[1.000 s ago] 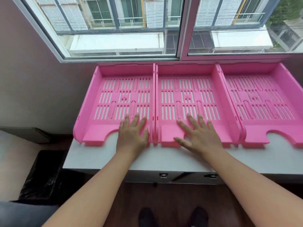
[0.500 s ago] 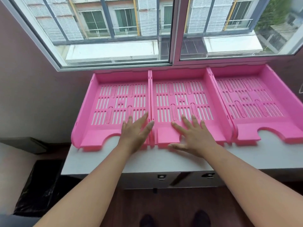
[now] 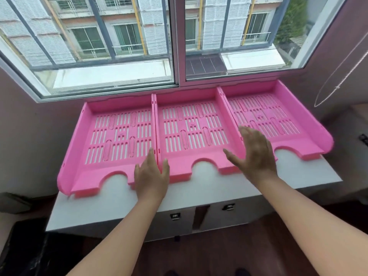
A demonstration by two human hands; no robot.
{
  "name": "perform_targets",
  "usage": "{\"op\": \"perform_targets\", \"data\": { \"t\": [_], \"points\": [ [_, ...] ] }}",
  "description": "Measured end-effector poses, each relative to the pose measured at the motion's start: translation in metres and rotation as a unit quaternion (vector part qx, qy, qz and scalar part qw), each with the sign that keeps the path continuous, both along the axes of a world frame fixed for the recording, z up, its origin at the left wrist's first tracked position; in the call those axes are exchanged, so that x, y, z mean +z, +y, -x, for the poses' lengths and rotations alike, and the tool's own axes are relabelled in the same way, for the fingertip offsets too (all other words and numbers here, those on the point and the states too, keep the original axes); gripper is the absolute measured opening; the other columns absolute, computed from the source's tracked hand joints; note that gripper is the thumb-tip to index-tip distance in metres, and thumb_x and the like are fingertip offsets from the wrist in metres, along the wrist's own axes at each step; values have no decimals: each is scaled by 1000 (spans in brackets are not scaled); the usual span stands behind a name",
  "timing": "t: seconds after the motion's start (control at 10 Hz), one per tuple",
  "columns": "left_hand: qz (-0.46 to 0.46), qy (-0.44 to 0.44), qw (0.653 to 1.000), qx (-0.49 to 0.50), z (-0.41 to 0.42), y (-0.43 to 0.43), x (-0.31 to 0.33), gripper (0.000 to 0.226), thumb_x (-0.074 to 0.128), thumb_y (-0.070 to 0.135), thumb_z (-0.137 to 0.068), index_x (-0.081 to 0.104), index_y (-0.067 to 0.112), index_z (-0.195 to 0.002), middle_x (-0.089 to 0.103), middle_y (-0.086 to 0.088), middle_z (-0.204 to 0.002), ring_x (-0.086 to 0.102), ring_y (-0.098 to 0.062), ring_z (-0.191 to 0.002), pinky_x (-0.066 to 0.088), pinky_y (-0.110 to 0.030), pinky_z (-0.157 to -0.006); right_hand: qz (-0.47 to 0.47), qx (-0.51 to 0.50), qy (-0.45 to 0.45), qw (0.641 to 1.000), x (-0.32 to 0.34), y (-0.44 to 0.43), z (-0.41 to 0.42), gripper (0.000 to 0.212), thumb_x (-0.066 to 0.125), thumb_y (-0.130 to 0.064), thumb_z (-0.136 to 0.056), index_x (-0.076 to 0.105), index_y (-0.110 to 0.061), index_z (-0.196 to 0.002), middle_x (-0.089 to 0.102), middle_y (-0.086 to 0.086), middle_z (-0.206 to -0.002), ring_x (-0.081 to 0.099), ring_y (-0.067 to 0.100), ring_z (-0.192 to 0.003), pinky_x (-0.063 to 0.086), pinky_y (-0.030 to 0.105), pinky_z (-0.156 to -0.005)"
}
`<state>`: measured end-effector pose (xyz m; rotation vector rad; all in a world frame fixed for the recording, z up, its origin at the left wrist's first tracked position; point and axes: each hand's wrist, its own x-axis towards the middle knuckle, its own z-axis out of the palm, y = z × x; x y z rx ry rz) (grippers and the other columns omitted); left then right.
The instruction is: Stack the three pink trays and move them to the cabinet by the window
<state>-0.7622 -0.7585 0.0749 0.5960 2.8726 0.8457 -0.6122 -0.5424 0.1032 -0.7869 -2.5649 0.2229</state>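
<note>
Three pink slotted trays lie side by side on a white cabinet top point(image 3: 199, 198) under the window: the left tray point(image 3: 111, 136), the middle tray point(image 3: 191, 128) and the right tray point(image 3: 264, 114). My left hand point(image 3: 151, 176) is at the front of the wall between the left and middle trays, fingers apart on either side of it. My right hand point(image 3: 256, 152) is raised over the wall between the middle and right trays, fingers spread and blurred. Neither hand holds anything.
The window point(image 3: 175, 40) runs right behind the trays. A blind cord point(image 3: 336, 86) hangs at the right wall. The cabinet has drawer fronts with small handles point(image 3: 175, 216). A black bag point(image 3: 22, 251) sits on the floor at lower left.
Both hands have lifted off the tray floors and spread apart: the left moved to the middle tray's left wall, the right swung over to its right wall. The camera has tilted up.
</note>
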Motion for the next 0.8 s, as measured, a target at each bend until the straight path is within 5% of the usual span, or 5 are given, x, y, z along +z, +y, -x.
{"op": "perform_targets", "data": {
  "t": [0.2,0.3,0.5,0.7,0.8],
  "points": [
    [-6,8,997,77,-14,13,-6,49,38,37,-101,45,1,-133,67,-21,-109,55,-41,-111,38,-59,-103,312,-46,-68,947,-17,24,-9,71,47,-41,-98,11,-23,-156,30,7,-159,44,27,-136,42,45,-106],
    [0,12,996,85,-16,16,-4,47,35,35,-102,43,1,-133,62,-14,-89,54,-39,-106,39,-58,-101,339,-38,-49,939,-24,22,0,60,33,-24,-103,6,-23,-156,49,13,-145,65,23,-80,51,34,-58],
    [31,-15,998,60,-4,10,-9,52,33,46,-99,40,6,-131,55,-8,-87,55,-34,-94,41,-43,-74,316,-16,-74,946,-26,33,-1,62,33,-23,-104,1,-20,-157,33,8,-157,55,17,-78,41,28,-56],
    [45,46,996,55,-48,-16,-1,58,40,51,-95,40,10,-135,58,-12,-128,53,-33,-120,43,-48,-98,210,44,-95,972,-21,22,-36,72,49,-31,-98,10,-10,-155,22,9,-162,29,30,-146,32,46,-116],
    [76,67,994,33,-79,-36,-15,62,43,46,-96,32,9,-145,40,-13,-150,36,-30,-139,31,-46,-113,104,76,-81,988,-35,3,-57,69,53,-24,-96,20,-4,-153,19,13,-162,25,29,-148,32,46,-117]
  ]
}}
